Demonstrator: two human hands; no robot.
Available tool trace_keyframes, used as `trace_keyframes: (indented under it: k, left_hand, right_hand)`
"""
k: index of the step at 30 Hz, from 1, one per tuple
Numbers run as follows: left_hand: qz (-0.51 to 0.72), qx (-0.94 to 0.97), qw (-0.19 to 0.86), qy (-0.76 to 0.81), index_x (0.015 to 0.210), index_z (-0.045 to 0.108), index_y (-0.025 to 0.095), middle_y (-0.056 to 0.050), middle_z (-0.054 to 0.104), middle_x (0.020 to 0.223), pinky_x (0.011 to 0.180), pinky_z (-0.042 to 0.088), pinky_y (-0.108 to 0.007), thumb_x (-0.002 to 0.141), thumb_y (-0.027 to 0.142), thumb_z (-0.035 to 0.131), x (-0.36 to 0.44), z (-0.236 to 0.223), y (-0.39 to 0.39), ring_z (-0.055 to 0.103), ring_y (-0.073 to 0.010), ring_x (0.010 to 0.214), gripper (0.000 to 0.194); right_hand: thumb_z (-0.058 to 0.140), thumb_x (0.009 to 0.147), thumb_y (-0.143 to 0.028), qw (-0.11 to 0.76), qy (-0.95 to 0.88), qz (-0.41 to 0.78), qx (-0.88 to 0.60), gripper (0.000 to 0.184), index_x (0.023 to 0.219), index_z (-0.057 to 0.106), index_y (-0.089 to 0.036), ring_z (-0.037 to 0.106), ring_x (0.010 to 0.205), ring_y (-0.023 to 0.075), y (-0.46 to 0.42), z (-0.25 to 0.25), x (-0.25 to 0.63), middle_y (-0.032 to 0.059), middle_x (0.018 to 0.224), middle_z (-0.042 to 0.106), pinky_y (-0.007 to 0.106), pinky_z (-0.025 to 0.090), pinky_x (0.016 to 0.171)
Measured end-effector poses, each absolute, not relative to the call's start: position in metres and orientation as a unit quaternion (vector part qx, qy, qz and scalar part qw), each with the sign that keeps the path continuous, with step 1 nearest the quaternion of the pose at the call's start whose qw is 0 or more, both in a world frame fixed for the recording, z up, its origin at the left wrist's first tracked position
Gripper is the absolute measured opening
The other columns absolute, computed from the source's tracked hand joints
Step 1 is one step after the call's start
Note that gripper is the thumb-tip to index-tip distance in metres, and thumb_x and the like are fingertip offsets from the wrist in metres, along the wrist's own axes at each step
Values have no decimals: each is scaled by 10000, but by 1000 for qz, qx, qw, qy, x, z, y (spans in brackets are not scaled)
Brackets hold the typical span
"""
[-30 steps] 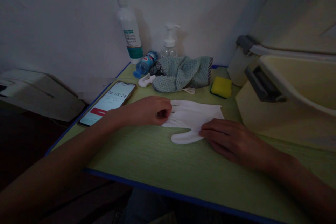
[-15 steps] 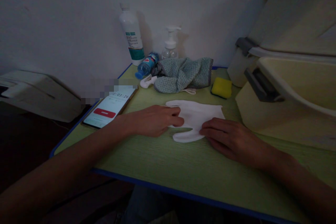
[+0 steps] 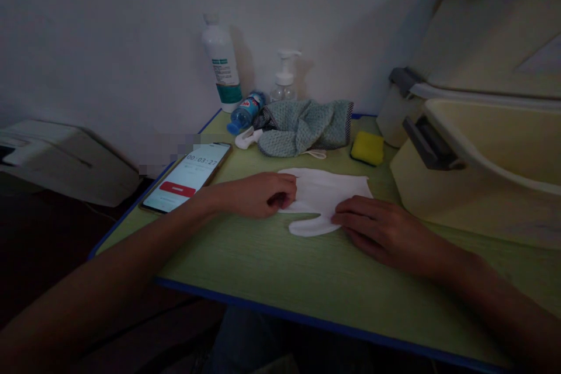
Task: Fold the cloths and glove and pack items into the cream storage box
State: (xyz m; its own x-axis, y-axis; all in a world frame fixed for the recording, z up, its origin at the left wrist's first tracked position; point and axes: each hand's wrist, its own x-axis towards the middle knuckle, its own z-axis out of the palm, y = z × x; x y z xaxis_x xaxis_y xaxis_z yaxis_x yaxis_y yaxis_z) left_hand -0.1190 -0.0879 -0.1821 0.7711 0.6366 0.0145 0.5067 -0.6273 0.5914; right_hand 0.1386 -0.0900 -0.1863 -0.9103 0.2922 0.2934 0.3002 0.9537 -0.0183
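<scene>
A white cloth glove [image 3: 319, 187] lies flat on the table with its thumb part pointing left toward me. My left hand [image 3: 263, 194] is closed, its curled fingers at the glove's left end; the fingertips are partly hidden. At the base of the glove's thumb, my right hand [image 3: 381, 231] has its fingers together and bent, their tips on the fabric. The right thumb is mostly out of sight under the hand.
Left lies a phone [image 3: 186, 178] showing a timer. Behind the glove are a grey-green cleaning mitt [image 3: 307, 123], a yellow sponge [image 3: 367, 148], a blue-capped bottle [image 3: 246, 112], a pump bottle [image 3: 284, 79] and a tall white bottle [image 3: 221, 64]. A cream bin [image 3: 438, 198] stands right.
My left hand has shifted slightly up and left on the glove, and its fingers are more curled. The right hand stays at the same place on the glove.
</scene>
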Motion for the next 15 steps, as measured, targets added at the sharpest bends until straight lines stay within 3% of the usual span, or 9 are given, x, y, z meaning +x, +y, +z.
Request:
trace_keyframes:
  k: [6,10,15]
  left_hand:
    - [104,895,291,321,699,557,140,-5,503,768,682,380,-205,642,-67,401,-120,-181,-87,479,-99,715,265]
    - [106,882,317,333,783,592,133,-9,546,796,616,393,-184,624,-48,430,-125,-177,-87,492,-85,671,290]
    - [140,856,342,361,791,610,122,-12,580,760,590,408,-177,724,72,493,-135,-167,-86,504,-75,628,143]
  right_hand:
    - [417,876,-112,143,-978,-11,-153,240,902,654,-137,632,790,174,-90,-185,138,97,897,671,311,535,719]
    - [423,874,-115,142,-977,-12,-159,235,899,655,-144,631,791,167,-90,-186,139,91,899,672,303,532,726]
    - [417,878,-121,137,-978,-12,-158,245,905,658,-147,631,789,170,-90,-186,140,91,899,671,310,534,724]
